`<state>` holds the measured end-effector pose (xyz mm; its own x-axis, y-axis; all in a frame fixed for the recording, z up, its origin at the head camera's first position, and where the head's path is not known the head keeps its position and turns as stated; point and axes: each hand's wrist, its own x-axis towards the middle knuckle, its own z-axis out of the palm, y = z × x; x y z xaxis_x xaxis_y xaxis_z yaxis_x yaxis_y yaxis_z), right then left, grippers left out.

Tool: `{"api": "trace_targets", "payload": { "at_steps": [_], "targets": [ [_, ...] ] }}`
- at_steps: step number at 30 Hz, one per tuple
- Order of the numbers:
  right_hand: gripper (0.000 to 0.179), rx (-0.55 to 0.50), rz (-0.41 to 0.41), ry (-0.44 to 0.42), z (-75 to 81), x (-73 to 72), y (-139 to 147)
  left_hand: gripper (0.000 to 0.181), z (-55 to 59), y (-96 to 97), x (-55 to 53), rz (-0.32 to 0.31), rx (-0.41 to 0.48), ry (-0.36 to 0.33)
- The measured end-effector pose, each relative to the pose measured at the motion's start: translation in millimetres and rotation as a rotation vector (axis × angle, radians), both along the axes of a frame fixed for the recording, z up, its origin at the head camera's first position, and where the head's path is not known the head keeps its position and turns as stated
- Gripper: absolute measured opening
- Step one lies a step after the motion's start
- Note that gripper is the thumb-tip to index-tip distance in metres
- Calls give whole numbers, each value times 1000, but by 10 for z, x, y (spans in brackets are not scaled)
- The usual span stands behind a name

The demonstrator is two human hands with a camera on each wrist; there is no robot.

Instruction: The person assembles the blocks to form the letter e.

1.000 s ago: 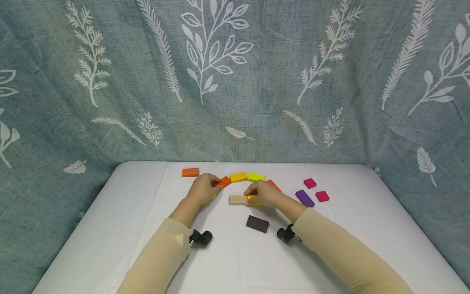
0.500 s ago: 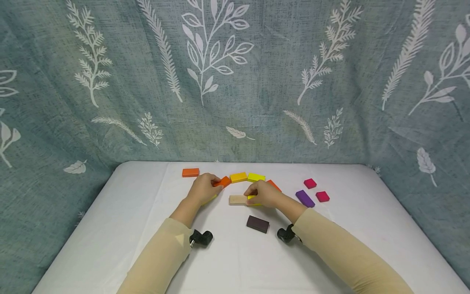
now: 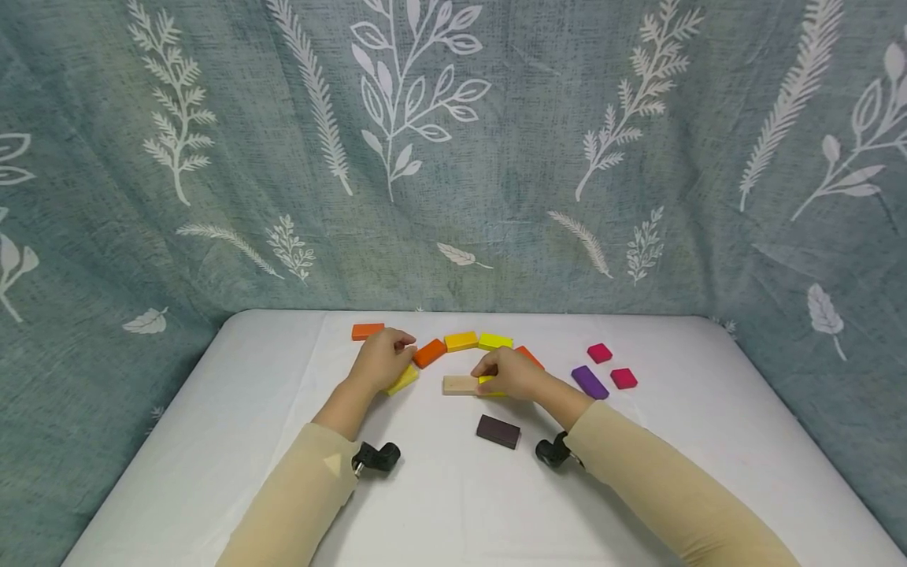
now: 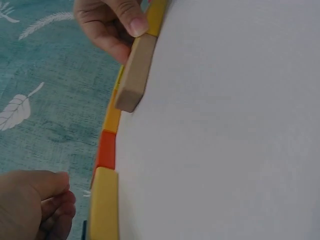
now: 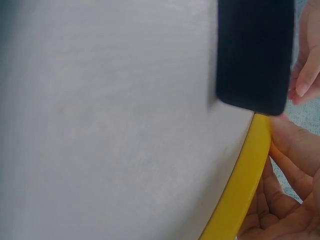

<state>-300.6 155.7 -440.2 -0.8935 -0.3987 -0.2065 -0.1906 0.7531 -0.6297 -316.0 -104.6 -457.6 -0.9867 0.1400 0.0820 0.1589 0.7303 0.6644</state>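
My left hand holds nothing, its fingers loosely curled. It hovers between an orange block on its right and another orange block at the table's back left. Just below its fingers lies a pale yellow block. With thumb and finger, my right hand pinches a yellow block where it meets a plain wooden block. These two lie end to end; the hand hides much of the yellow one in the head view.
An amber block, a lime block and a red-orange block continue a curved row behind. A dark block lies in front. To the right are a purple block and two crimson pieces. A patterned curtain hangs behind.
My left hand has let go of the orange block in the curved row and moved slightly left and back. That block stays in place. The right hand has not visibly moved.
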Motion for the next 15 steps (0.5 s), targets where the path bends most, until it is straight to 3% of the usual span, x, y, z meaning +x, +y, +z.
{"api": "trace_targets", "payload": {
  "at_steps": [7, 12, 15],
  "targets": [
    [21, 8, -6, 2, -24, -8, 2, 24, 56, -166, 108, -46, -33, -37],
    [21, 14, 0, 12, -29, -22, 7, 25, 31, -192, 179, -103, -83, -89],
    [21, 12, 4, 11, -26, -22, 7, 27, 9, -198, 203, -110, -79, -85]
  ]
}}
